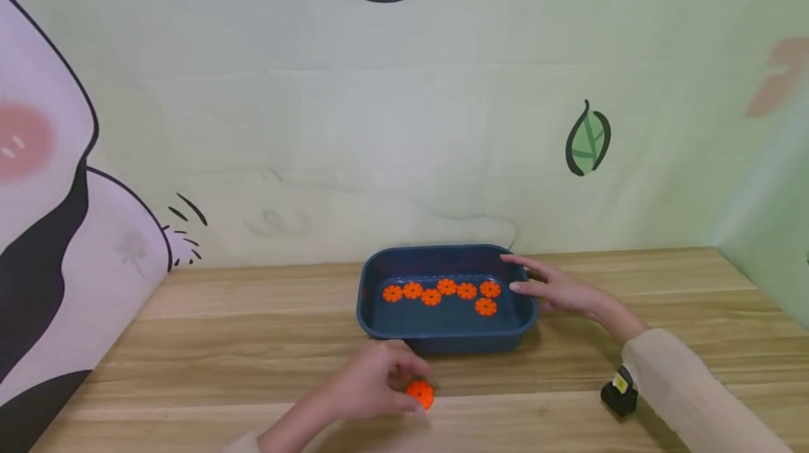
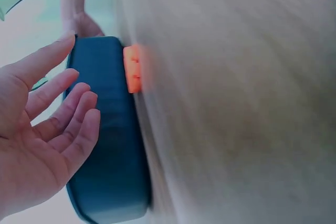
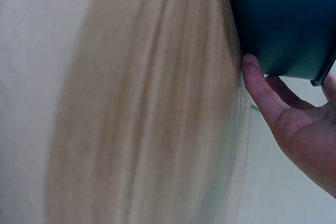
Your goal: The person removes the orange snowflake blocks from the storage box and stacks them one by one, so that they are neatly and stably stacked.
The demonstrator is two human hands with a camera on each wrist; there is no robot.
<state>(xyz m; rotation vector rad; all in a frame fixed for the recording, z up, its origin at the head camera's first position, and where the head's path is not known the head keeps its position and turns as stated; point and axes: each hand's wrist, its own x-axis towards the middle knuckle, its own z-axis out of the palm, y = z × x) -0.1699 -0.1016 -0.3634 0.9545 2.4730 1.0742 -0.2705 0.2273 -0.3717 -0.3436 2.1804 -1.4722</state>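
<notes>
A dark blue plastic basin stands on the table, with several orange notched discs lying on its floor. At its right end my right hand holds the rim, some fingertips inside and others against the outer wall. My left hand is just in front of the basin, beside a single orange notched disc. In the left wrist view the fingers are loosely bent and apart from that disc, which is on the table by the basin wall. The basin hides its contents there.
The wooden table runs back to a wall covering printed with leaves and a cartoon figure. A small black device with a yellow label is at the right wrist. A thin cord shows behind the basin.
</notes>
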